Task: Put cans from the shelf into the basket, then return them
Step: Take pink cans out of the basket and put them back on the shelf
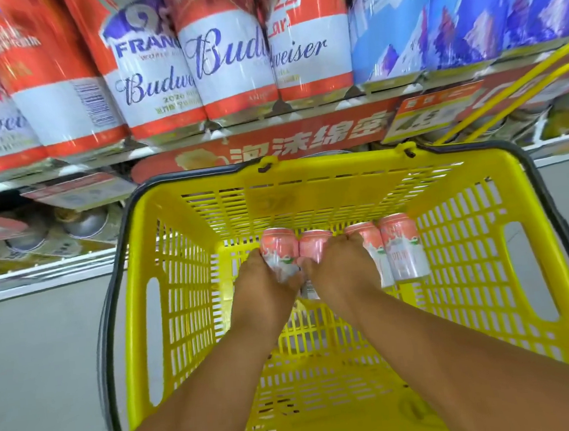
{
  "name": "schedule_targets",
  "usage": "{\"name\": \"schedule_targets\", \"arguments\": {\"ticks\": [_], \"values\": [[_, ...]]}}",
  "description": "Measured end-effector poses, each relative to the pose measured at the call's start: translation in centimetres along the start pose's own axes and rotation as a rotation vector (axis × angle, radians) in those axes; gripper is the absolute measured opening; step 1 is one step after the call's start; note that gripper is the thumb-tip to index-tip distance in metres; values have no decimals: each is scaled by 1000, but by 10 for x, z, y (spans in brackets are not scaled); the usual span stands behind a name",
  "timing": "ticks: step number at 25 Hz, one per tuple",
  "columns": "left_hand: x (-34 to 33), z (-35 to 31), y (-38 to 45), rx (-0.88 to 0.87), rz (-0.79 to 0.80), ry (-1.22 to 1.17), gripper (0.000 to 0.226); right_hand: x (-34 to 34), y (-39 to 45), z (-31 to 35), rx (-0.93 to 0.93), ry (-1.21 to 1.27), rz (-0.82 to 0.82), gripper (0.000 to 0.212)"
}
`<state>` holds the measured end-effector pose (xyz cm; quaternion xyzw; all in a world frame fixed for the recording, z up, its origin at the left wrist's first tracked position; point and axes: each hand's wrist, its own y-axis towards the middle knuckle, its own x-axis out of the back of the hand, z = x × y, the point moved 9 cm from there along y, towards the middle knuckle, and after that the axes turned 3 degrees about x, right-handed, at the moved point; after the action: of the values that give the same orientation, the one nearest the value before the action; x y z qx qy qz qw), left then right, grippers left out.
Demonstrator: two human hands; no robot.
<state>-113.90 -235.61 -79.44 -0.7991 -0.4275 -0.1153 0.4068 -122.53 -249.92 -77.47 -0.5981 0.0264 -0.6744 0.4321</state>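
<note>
Four cans (403, 248) lie side by side at the basket's (456, 310) far end. Left hand (265, 284) grips the leftmost; right hand (341, 267) curls around the middle pair.

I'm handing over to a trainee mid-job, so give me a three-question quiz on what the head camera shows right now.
1. True or false: the yellow basket holds four pink cans.
2. Which can does the left hand grip? A) leftmost pink can B) rightmost pink can C) a red can on the shelf
3. Fill in: the right hand reaches down into the ____.

Key:
1. True; they lie in a row at the far end.
2. A
3. basket; whether its fingers close on a can is hidden by the back of the hand.
</note>
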Motion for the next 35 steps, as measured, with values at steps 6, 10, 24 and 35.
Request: {"name": "schedule_targets", "arguments": {"ticks": [6, 10, 24, 35], "values": [[16, 2, -14, 123, -27, 24, 34, -20, -3, -17, -198, 520, 124, 42], [30, -7, -18, 126, -44, 25, 41, -7, -13, -22, -142, 613, 41, 42], [95, -86, -97, -25, -80, -129, 47, 110, -96, -21, 86, 779, -128, 35], [179, -182, -165, -144, -148, -248, 53, 227, -158, 30, 228, 908, -246, 37]]}}
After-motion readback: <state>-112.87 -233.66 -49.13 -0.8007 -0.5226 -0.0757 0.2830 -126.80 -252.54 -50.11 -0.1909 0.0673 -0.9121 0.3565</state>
